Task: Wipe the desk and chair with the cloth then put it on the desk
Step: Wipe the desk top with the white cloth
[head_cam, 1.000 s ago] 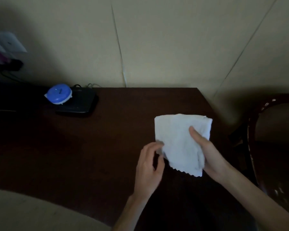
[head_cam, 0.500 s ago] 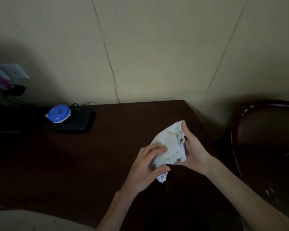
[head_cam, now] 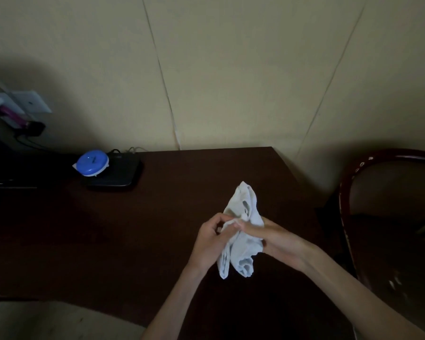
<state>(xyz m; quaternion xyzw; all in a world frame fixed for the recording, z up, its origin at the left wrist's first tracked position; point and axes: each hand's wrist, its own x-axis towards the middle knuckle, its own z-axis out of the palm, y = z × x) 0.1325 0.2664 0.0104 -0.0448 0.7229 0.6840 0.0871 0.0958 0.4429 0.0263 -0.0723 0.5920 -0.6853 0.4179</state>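
The white cloth (head_cam: 243, 204), held spread flat a second ago, is now gathered into a loose bundle between both hands above the right part of the dark wooden desk (head_cam: 145, 241); it is not seen to touch the surface. It is pinched by the curled fingers of the left hand (head_cam: 210, 241) and clasped by the right hand (head_cam: 277, 239), whose fingers are wrapped across its middle. A wiping pad is judged to be in preparation; wiping of desk and chair (head_cam: 388, 153) is judged not yet begun.
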